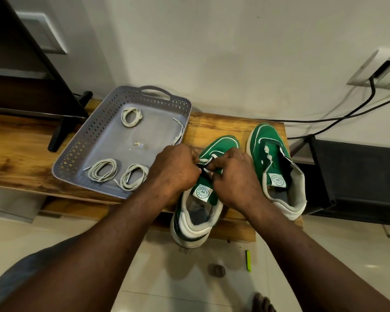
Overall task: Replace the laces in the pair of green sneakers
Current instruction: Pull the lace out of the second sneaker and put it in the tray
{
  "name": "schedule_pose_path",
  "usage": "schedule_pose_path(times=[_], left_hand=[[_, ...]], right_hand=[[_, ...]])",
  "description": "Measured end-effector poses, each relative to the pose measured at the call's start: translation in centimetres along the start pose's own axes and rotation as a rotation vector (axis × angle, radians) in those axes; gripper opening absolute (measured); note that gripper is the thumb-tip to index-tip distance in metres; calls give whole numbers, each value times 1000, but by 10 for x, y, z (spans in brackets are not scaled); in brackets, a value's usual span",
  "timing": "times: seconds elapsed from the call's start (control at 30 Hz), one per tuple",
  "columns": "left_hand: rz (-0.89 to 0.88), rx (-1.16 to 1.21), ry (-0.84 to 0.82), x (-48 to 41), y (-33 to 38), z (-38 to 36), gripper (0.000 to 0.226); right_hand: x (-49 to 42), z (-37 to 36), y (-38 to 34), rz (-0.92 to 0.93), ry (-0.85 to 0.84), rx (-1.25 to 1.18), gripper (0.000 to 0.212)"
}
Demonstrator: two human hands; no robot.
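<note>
Two green sneakers stand on a wooden bench, toes pointing away from me. Both my hands are over the lacing area of the left sneaker. My left hand pinches a white lace at the eyelets, and my right hand pinches the same lace beside the tongue. A loose stretch of lace trails from under my left hand over the tray's edge. The right sneaker stands alone with a white lace partly threaded. Three coiled white laces lie in a grey tray.
The grey tray sits left of the sneakers on the bench. A black monitor stand foot rests behind it. A dark box adjoins the bench's right end. Cables run along the wall. A yellow-green marker lies on the floor.
</note>
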State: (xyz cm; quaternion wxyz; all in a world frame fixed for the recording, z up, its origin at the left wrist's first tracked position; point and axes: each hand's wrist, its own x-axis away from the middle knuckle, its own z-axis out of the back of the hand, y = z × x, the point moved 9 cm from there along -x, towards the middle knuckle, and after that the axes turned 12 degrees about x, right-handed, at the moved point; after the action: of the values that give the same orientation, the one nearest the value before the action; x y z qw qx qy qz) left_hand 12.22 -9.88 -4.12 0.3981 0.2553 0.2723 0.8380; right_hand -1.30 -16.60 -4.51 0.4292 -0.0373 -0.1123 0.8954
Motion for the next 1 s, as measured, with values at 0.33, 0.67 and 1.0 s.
schedule_pose_path(times=[0.33,0.67,1.0], left_hand=[[62,75,19,-2,-11,12,14],[74,117,-56,-1,-7,3,16],[97,121,-21,-2,-11,12,12]], right_hand=[[4,12,14,-10,-150,-899,35],[-12,-7,5,18,-52,-144,8],[22,43,-18,350,-399,-1059,19]])
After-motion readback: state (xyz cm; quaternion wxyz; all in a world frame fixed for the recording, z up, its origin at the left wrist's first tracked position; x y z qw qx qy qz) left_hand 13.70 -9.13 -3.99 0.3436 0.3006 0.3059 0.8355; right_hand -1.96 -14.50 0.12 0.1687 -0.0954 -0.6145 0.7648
